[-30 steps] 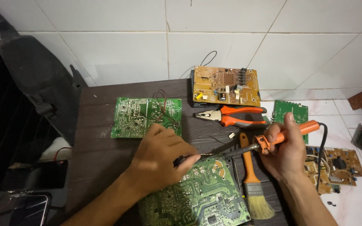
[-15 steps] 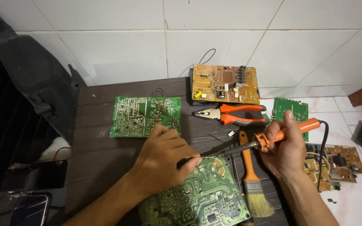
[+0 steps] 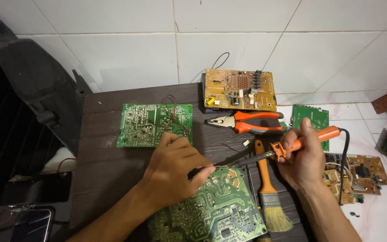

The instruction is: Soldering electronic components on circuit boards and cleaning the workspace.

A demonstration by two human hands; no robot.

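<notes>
Dark wood makes up the low table (image 3: pixel 108 166), and it is the biggest thing here, set against a white tiled wall (image 3: pixel 126 45). On its near edge lies the big green circuit board (image 3: pixel 216 210), right under both hands. Another green board (image 3: pixel 151 124) lies farther back on the left, and a yellow-brown board (image 3: pixel 240 89) leans by the wall. Orange pliers (image 3: pixel 251 122) and a paint brush (image 3: pixel 267 188) with an orange handle lie between them. The left hand (image 3: pixel 173 172) rests on the big green board with its fingers pinched nearly shut on something thin; it is too small to tell what. The right hand (image 3: pixel 303 157) is curled tight around the orange handle of the soldering iron (image 3: pixel 287 145). Compared with a second ago, very little is different: the left hand sits a tiny bit nearer the iron's tip, and the tip now seems to meet the fingertips just above the board. So the work looks like it is at one small spot on that board.
</notes>
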